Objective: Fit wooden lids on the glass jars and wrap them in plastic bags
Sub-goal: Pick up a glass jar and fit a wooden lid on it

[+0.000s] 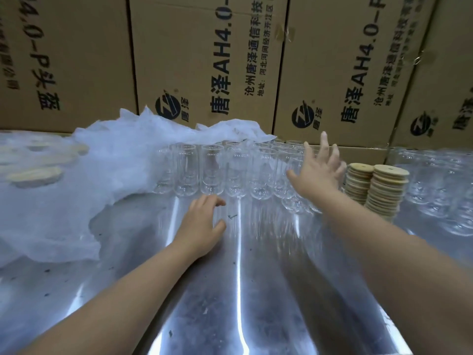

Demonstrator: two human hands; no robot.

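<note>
Several clear glass jars (pixel 212 170) stand upright in rows at the back of the metal table (pixel 230 290). Two stacks of round wooden lids (pixel 384 190) stand just right of them. A heap of clear plastic bags (pixel 110 160) lies to the left, partly draped over the rear jars. My right hand (pixel 317 170) hovers with its fingers spread over the rightmost jars, close to the lid stacks. My left hand (pixel 202 224) is low over the table in front of the jar rows, fingers and thumb loosely curved, with nothing visible between them.
Printed cardboard boxes (pixel 204 60) form a wall right behind the table. More glass jars (pixel 440 190) crowd the far right. Wooden lids (pixel 35 175) lie under plastic at the far left. The near metal surface reflects the jars.
</note>
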